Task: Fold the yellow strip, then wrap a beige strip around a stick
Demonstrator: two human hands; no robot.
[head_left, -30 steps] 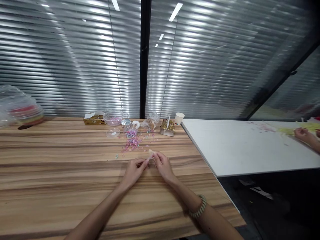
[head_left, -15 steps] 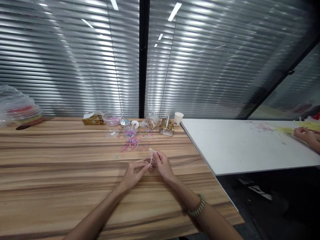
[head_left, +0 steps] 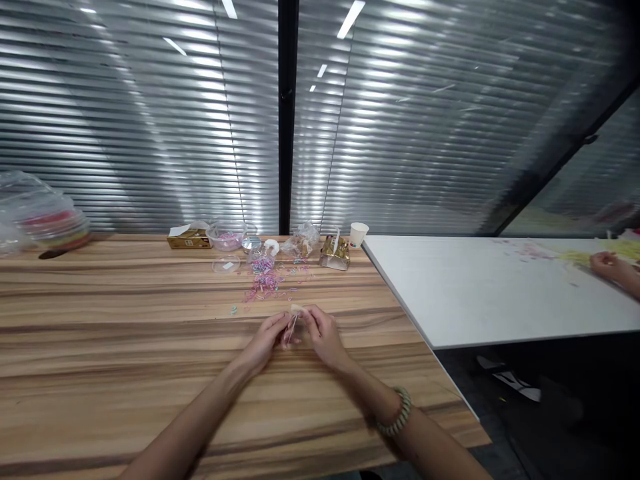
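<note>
Over the front middle of the table, my two hands work close together. My right hand (head_left: 325,335) pinches a small pale, translucent piece (head_left: 297,309) between thumb and fingers. From it a thin white strip (head_left: 293,325) slants down between the hands. My left hand (head_left: 267,340) is closed beside it, thumb and forefinger together at the strip's left. Its fingertips partly hide what they grip, too small to make out. Beyond the hands lies a loose pile of small pink, purple and pale-blue pieces (head_left: 265,285).
Along the window stand a gold box (head_left: 190,241), a clear tub (head_left: 226,239), crumpled plastic (head_left: 303,241), a gold tissue pack (head_left: 335,255) and a paper cup (head_left: 358,235). A clear lid (head_left: 225,265) lies nearby. Another person's hand (head_left: 606,265) is at the white table (head_left: 475,293).
My left hand has moved up toward the top of the strip from its lower end. The pale piece has come slightly left and down, and the strip now slants more.
</note>
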